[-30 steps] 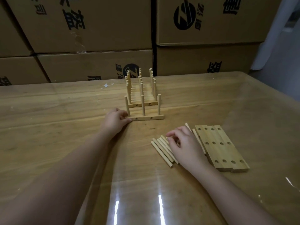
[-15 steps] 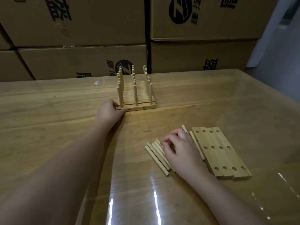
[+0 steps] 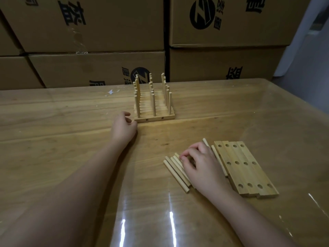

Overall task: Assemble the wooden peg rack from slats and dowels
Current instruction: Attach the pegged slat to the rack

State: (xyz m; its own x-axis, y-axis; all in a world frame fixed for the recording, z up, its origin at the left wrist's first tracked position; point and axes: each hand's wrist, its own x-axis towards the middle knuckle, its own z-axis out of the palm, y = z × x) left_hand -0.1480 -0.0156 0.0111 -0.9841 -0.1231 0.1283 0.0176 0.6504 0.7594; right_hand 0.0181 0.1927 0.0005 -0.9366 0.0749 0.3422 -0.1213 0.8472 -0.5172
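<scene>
The partly built peg rack [image 3: 153,107] stands on the wooden counter [image 3: 71,139] toward its far side, its base of slats pushed together and three rows of upright dowels rising from it, the rows running away from the viewer. Two small holes show in the near edge of the base. The left hand [image 3: 122,129] lies on the counter just beside the rack's near left corner. Its fingers [image 3: 127,115] are loosely curled and narrow and hold nothing, and the thumb points at that corner. Nearer the viewer and to the right, a bundle of loose dowels [image 3: 175,172] lies flat, side by side and slanting from near right to far left. The right hand [image 3: 199,166] rests over the middle of this bundle, palm down, with its fingers [image 3: 193,152] bent so that the tips come down on the dowels next to the thumb. From this angle it is hard to say whether they pinch one dowel or merely press on the pile. Two more dowels peek out on the far right side of that hand. Touching these, further right, four spare slats [image 3: 245,168] lie flat and edge to edge, each with three holes on its upper face. Stacked cardboard boxes [image 3: 99,25] with dark printed marks rise like a wall behind the counter.
</scene>
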